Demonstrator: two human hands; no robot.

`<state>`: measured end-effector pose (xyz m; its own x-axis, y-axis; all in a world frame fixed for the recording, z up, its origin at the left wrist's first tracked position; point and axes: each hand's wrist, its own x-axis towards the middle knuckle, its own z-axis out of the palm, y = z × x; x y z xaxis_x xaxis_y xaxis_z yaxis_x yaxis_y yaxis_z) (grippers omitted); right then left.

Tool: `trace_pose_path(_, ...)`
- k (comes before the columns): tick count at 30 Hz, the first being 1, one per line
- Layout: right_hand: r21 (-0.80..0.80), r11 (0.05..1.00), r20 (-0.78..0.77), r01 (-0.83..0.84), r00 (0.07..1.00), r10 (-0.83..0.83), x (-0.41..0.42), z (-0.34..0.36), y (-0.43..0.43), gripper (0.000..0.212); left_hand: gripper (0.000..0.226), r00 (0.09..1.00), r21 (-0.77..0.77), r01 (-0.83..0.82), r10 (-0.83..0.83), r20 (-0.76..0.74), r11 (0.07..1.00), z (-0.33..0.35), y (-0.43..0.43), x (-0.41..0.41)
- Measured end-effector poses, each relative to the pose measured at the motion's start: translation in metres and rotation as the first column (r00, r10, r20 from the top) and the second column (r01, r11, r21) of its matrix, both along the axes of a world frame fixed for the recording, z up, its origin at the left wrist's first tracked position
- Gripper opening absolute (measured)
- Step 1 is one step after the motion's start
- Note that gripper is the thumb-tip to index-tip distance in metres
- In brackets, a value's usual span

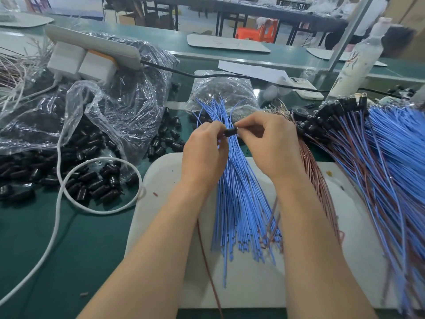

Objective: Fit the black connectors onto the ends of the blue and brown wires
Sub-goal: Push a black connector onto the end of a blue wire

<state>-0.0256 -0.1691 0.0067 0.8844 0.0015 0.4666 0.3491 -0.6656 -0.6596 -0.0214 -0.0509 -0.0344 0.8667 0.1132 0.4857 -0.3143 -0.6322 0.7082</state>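
A small black connector (230, 132) is held between my two hands above a fan of loose blue wires (236, 199) on a white mat (161, 180). My left hand (204, 153) pinches its left end, and my right hand (269, 143) pinches its right end with fingertips. A brown wire (208, 268) runs down from under my left wrist toward the near edge. Brown wires (315, 176) lie just right of the blue fan. Whether a wire end sits inside the connector is hidden by my fingers.
Loose black connectors (76, 178) spill from a clear plastic bag (103, 107) on the left, crossed by a white cable (57, 203). Finished blue-and-brown wires with black connectors (368, 157) pile at the right. A power strip (92, 46), phone (305, 88) and bottle (361, 58) stand behind.
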Motion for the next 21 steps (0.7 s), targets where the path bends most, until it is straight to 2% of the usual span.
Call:
trace_pose_path(3,0.062,0.998,-0.068,-0.017,0.997,0.021,0.004,-0.003,-0.009,0.013,0.015,0.992,-0.048,0.125,-0.127,-0.019,0.991,0.001,0.002,0.001)
trace_pose_path(8,0.162,0.983,-0.165,-0.086,0.98,0.113,0.008,-0.008,-0.017,0.013,0.011,0.984,-0.097,0.176,-0.179,-0.024,0.98,0.001,0.007,0.002)
trace_pose_path(13,0.248,0.962,-0.195,-0.117,0.966,0.168,0.008,-0.011,-0.016,0.014,0.01,0.982,-0.101,0.183,-0.187,-0.039,0.978,0.001,0.008,0.001)
trace_pose_path(17,0.447,0.889,-0.201,-0.099,0.957,0.208,0.007,-0.012,-0.015,0.015,0.009,0.982,-0.092,0.184,-0.187,-0.029,0.979,0.003,0.009,0.001)
trace_pose_path(21,0.537,0.841,-0.232,-0.058,0.949,0.213,0.008,-0.015,-0.013,0.013,0.012,0.973,-0.104,0.168,-0.182,-0.139,0.98,-0.001,0.01,0.003)
